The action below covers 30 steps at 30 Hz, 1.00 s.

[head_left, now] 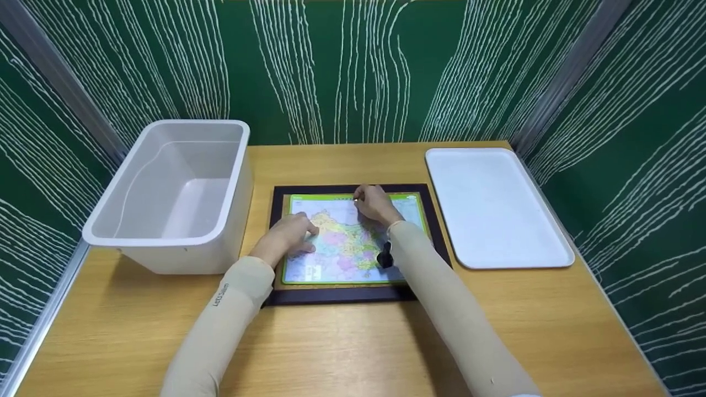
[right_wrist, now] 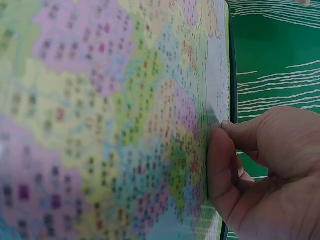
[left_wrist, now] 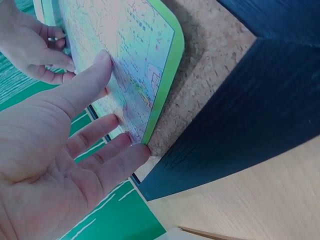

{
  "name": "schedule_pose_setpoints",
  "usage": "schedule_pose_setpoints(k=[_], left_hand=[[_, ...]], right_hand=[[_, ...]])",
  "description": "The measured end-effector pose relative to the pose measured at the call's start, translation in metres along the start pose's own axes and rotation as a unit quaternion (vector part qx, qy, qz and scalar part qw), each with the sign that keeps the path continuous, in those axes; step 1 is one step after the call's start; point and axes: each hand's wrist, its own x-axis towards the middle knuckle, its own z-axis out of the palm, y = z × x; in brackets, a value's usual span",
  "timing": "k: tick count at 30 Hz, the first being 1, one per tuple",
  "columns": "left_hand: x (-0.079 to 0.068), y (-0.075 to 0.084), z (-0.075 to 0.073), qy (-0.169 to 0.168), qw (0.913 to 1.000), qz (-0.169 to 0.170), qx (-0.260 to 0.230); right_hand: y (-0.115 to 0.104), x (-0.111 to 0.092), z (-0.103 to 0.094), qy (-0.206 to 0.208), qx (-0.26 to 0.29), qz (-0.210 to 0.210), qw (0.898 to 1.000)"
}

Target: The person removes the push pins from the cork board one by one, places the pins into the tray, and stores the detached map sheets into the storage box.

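A map sheet [head_left: 336, 242] with a green border and a glossy surface lies on a dark-framed cork board [head_left: 357, 294]. My left hand [head_left: 287, 237] rests at the map's left side. In the left wrist view its thumb [left_wrist: 95, 75] lies over the printed face, and the other fingertips are at the green edge, above bare cork [left_wrist: 195, 75]. Near the map's far edge is my right hand [head_left: 376, 204], thumb and index finger pinched together. A small pale thing shows at those fingertips; I cannot tell its kind.
A deep white plastic bin [head_left: 234, 187] stands left of the board. To the right lies a flat white tray [head_left: 499, 209]. Both are on a wooden table [head_left: 342, 353], with green, white-streaked walls [head_left: 375, 71] at the back and sides.
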Motion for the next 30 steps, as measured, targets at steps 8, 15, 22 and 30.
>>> schedule_pose_setpoints(k=[8,15,22,30], left_hand=[[-0.002,0.000,0.002,-0.001,0.9999,0.001,0.013],[-0.005,0.004,0.000,-0.021,0.9993,-0.009,0.030],[-0.003,0.006,-0.004,-0.041,0.9973,-0.014,0.060],[-0.003,0.013,0.001,-0.093,0.9931,-0.062,0.037]], right_hand=[[0.002,0.001,0.001,-0.007,-0.028,-0.020,0.999],[0.002,-0.001,0.001,-0.005,-0.011,-0.011,1.000],[0.000,-0.001,0.000,0.001,0.013,-0.002,1.000],[0.004,-0.004,0.003,0.001,0.038,-0.009,0.999]])
